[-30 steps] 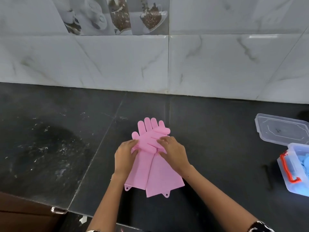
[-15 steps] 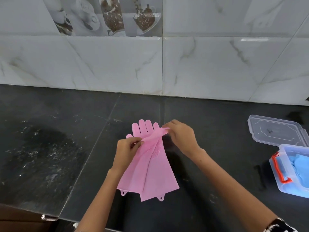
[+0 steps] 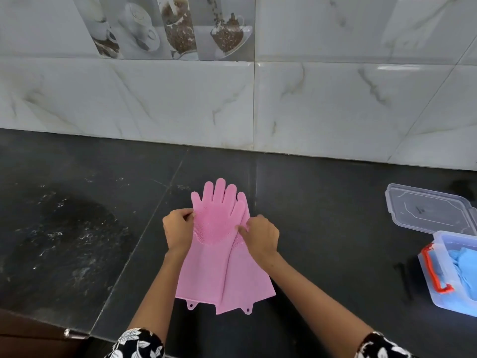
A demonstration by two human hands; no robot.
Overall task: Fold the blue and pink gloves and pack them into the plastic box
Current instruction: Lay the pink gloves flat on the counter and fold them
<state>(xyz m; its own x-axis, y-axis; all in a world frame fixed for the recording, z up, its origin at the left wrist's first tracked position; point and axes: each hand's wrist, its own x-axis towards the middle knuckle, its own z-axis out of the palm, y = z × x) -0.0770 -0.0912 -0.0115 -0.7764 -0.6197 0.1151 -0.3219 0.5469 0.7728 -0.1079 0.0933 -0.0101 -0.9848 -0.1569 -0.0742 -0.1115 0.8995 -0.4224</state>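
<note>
Lying flat on the counter [image 3: 322, 228] are two pink gloves [image 3: 219, 254], stacked. The left hand [image 3: 178, 229] pinches their left edge; the right hand [image 3: 260, 235] pinches the right. One box [image 3: 438, 293] holds blue gloves [image 3: 464, 267].

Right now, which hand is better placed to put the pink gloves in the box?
Probably the right hand. It grips the pink gloves on the side nearer the plastic box, which stands open at the right edge with blue gloves inside. The left hand is farther away.
</note>
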